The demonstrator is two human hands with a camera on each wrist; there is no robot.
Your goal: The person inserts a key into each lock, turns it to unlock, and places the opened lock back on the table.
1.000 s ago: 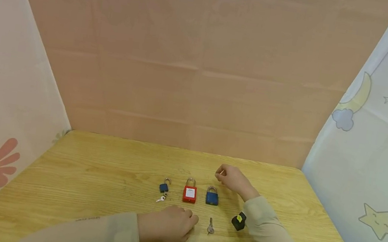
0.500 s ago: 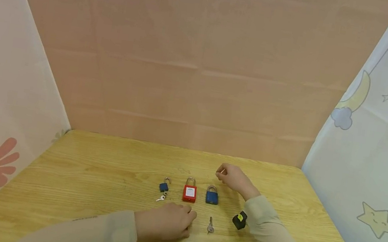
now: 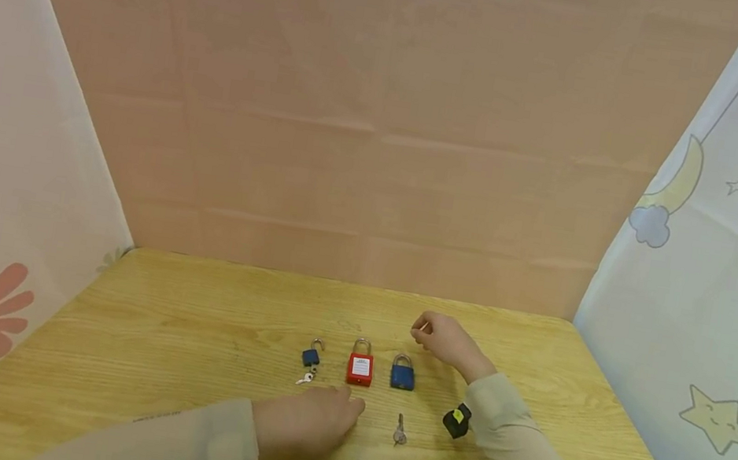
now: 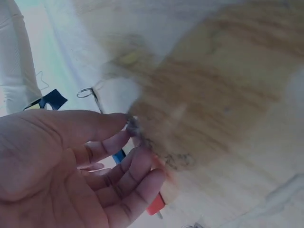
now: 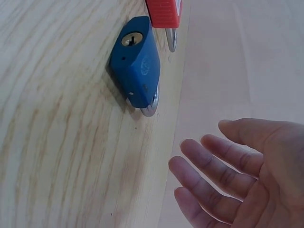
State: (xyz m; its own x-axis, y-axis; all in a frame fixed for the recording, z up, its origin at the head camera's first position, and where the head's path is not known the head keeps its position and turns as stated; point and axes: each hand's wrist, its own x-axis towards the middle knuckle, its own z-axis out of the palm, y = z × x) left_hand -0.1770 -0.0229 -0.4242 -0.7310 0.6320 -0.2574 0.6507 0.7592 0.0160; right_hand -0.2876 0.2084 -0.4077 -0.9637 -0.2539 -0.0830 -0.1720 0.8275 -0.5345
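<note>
My left hand (image 3: 310, 420) hovers over the table's front, in front of the red padlock (image 3: 360, 369). In the left wrist view its thumb and fingertips pinch a small key-like silvery metal piece (image 4: 133, 126), blurred and mostly hidden. My right hand (image 5: 251, 171) holds nothing; its fingers are loosely bent, behind and right of the larger blue padlock (image 5: 137, 66), whose keyhole shows in the right wrist view. A small blue padlock (image 3: 310, 357) lies left of the red one with its shackle open and keys (image 3: 306, 378) beside it. A loose key (image 3: 400, 430) lies right of my left hand.
A black object with a yellow mark (image 3: 457, 420) is near my right sleeve, perhaps strapped at the wrist. The wooden table (image 3: 201, 300) ends at an orange backdrop (image 3: 362, 181), with printed white sheets (image 3: 707, 312) on both sides.
My left hand has shifted slightly left, and its fingers have turned a little. The right hand and the padlocks stay where they were.
</note>
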